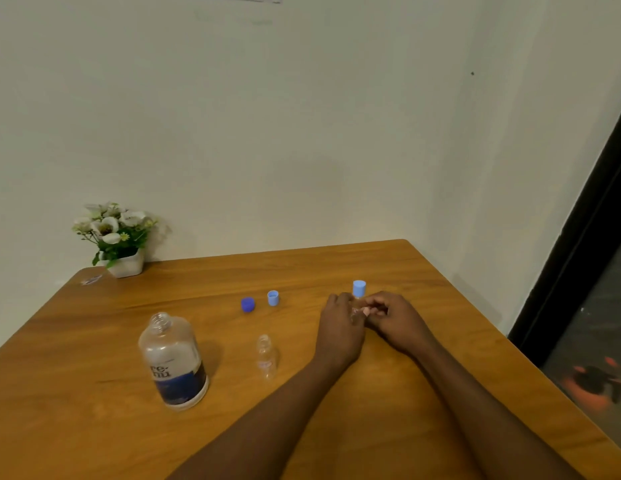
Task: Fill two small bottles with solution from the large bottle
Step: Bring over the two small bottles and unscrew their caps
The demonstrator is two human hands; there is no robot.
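Observation:
The large clear bottle (173, 362) with a dark blue label stands uncapped at the left of the wooden table (423, 271). Its dark blue cap (247, 304) lies farther back, beside a light blue small cap (273, 298). An uncapped small clear bottle (266, 356) stands mid-table. A second small bottle, topped by a light blue cap (359, 288), stands between my hands and is mostly hidden by them. My left hand (341, 329) curls round its left side and my right hand (394, 320) pinches it from the right.
A white pot of white flowers (116, 237) stands at the table's far left corner, with a small clear wrapper (90, 280) beside it. The wall runs behind the table. The table's right edge drops toward a dark doorway (586, 271).

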